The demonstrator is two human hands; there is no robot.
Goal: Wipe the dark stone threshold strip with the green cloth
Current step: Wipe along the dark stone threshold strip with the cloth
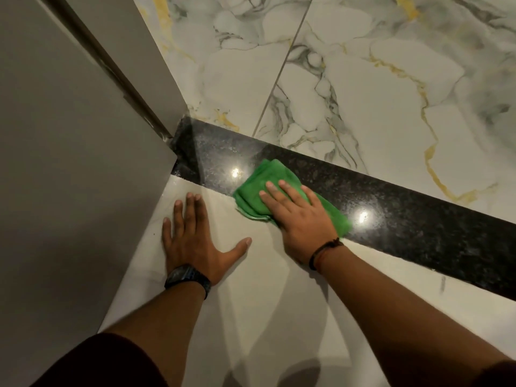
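A dark speckled stone threshold strip (405, 213) runs across the floor from the door frame at the left down to the right edge. A folded green cloth (259, 185) lies on its left part, overlapping the strip's near edge. My right hand (298, 219) presses flat on the cloth, fingers spread and pointing toward the frame. My left hand (195, 241) rests palm-down on the pale tile just before the strip, fingers apart, holding nothing. A dark watch sits on the left wrist, a thin band on the right.
A grey door and wall (69, 163) stand close on the left, with the frame's corner (170, 141) meeting the strip's end. Beyond the strip lies glossy white marble tile (363, 93) with gold veins. Plain pale tile (265, 303) covers the near side.
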